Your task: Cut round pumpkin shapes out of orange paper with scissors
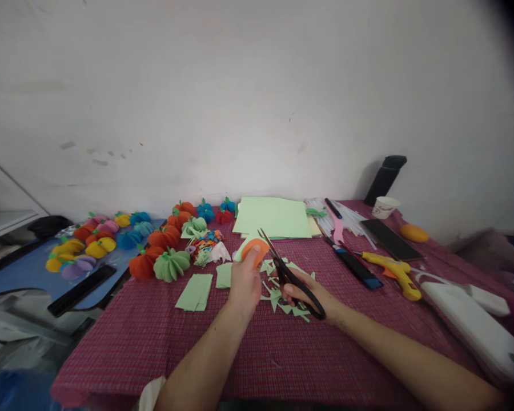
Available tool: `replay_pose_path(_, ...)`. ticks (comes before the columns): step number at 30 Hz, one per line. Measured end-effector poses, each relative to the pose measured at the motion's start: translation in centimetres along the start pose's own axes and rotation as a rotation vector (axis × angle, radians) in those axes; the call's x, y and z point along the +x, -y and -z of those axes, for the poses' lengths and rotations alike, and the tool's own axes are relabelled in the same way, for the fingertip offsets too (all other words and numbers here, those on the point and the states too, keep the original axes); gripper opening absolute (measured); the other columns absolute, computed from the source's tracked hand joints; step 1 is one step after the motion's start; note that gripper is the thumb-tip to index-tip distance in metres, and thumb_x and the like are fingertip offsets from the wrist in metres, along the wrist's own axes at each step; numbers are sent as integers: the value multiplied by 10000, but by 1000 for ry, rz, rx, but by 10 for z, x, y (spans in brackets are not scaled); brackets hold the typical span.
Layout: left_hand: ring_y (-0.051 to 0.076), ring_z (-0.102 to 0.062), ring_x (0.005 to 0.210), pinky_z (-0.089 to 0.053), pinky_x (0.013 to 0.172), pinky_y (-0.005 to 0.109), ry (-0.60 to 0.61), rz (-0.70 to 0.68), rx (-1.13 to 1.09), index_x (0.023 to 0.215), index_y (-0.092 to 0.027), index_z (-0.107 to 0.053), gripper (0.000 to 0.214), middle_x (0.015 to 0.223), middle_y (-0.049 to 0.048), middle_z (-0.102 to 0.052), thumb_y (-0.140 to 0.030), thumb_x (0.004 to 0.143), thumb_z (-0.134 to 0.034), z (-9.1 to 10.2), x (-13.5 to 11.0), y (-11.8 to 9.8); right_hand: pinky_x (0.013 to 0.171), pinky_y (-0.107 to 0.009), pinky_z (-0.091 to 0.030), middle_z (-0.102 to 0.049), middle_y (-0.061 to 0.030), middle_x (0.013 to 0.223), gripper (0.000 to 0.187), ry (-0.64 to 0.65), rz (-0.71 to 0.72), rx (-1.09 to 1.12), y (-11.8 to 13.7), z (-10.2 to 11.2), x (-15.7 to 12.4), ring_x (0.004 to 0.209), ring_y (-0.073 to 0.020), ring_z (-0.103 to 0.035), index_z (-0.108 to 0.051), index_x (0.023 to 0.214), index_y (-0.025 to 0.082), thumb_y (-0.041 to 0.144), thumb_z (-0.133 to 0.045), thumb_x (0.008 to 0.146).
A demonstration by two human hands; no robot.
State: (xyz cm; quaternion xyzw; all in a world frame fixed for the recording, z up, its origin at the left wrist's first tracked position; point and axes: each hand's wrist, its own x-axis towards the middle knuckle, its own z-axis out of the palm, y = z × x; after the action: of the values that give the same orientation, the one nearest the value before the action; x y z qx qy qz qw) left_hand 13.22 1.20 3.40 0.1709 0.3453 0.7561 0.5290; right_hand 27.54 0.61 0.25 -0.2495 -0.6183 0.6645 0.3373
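My left hand (247,279) pinches an orange paper circle (257,249) laid over pale green paper (241,251). Black-handled scissors (302,288) are in my right hand (310,294), the fingers through the handles. Their blades point up and away from me, close to the right edge of the orange circle; I cannot tell whether they touch the paper. Beneath the scissors lie pale green paper scraps (276,298). Left of my left hand are stacks of cut green rectangles (196,292).
Paper pumpkins (171,264) in several colours stand at the left. Large green sheets (274,217) lie by the wall. On the right are a box cutter (354,265), a yellow glue gun (392,271), a dark phone-like slab (392,240), a paper cup (384,208) and a white power strip (475,325).
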Motion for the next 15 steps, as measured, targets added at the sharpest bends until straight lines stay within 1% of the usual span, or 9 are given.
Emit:
replay_pose_path(7, 105, -590, 649, -429, 660, 230, 12, -8, 8, 673, -138, -630, 143, 696, 1, -650, -205, 560, -686, 0, -1, 0, 470, -206, -332, -452, 32, 623, 409, -27, -21, -28, -3, 0, 1, 511, -73, -426, -444, 1079, 161, 394, -545, 758)
replay_pose_path(13, 102, -590, 648, -432, 664, 235, 17, -9, -4, 676, -136, -633, 127, 697, 3, -652, -187, 571, -683, 0, -1, -1, 462, -197, -324, -439, 36, 616, 345, -19, -11, -40, -2, 0, 1, 500, -63, -415, -470, 1016, 157, 384, -539, 765)
replay_pose_path(15, 97, -588, 649, -435, 659, 234, 16, -12, -11, 678, -141, -633, 120, 697, -5, -650, -179, 576, -682, -1, -1, -1, 457, -194, -322, -436, 39, 612, 351, -25, -17, -47, 0, 0, 0, 494, -61, -412, -470, 1022, 160, 388, -539, 764)
